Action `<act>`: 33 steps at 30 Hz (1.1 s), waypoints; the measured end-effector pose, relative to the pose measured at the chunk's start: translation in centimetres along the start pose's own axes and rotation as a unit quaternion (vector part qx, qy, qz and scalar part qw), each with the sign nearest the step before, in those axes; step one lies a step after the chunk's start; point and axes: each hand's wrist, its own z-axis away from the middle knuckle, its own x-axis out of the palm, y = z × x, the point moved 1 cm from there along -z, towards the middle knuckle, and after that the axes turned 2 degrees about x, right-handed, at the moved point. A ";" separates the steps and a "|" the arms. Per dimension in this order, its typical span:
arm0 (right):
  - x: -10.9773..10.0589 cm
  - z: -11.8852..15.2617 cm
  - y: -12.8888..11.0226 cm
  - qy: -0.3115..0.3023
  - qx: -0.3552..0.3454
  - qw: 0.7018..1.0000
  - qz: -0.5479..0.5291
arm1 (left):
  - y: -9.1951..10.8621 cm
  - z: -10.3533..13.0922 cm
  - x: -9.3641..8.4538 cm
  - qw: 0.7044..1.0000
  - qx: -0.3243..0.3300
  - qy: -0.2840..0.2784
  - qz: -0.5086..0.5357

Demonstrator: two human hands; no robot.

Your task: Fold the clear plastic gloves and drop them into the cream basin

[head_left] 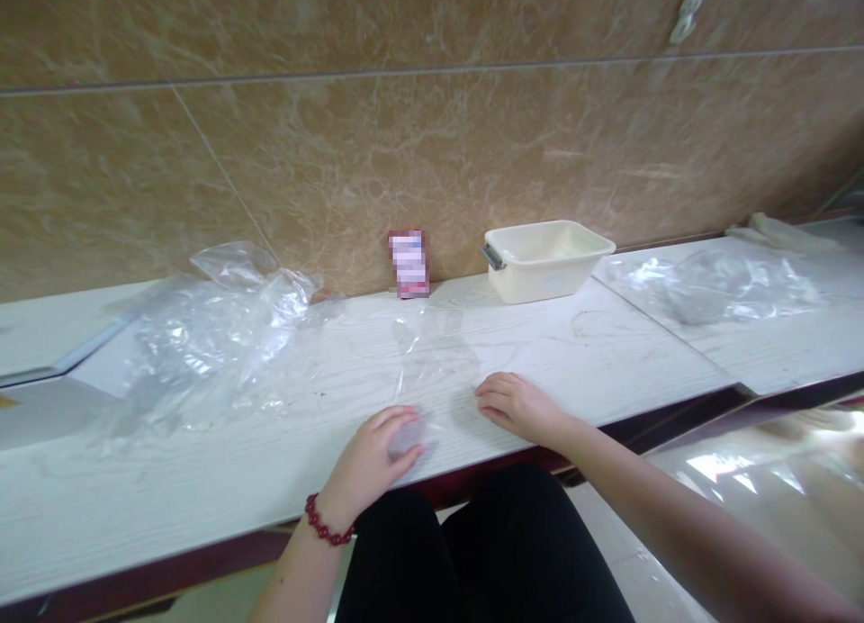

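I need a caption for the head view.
Left hand and right hand at clear plastic on a white table, tub behind.

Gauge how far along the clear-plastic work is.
Done: nothing visibly finished; no plastic shows in the cream tub. In hand: thin clear film lying flat by the left hand and right hand. Remaining, probably: crumpled left heap, right heap.

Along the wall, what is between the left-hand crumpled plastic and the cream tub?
A small blurred red-and-white item, upright against the wall; head view.
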 end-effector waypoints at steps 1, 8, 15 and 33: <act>0.1 -0.1 -0.1 0.002 0.001 1.000 -0.006 | 0.2 0.0 0.3 1.000 0.005 0.003 -0.007; -1.0 -0.3 -0.5 0.009 0.028 0.998 -0.063 | 1.4 -0.9 1.9 0.998 -0.004 0.033 -0.054; -2.6 0.6 1.2 -0.051 -0.071 0.996 0.001 | 1.1 -1.0 2.5 0.998 0.009 0.054 -0.037; -1.0 -1.3 0.8 0.047 0.030 0.989 -0.136 | 1.9 -1.8 2.9 0.990 -0.024 0.110 -0.081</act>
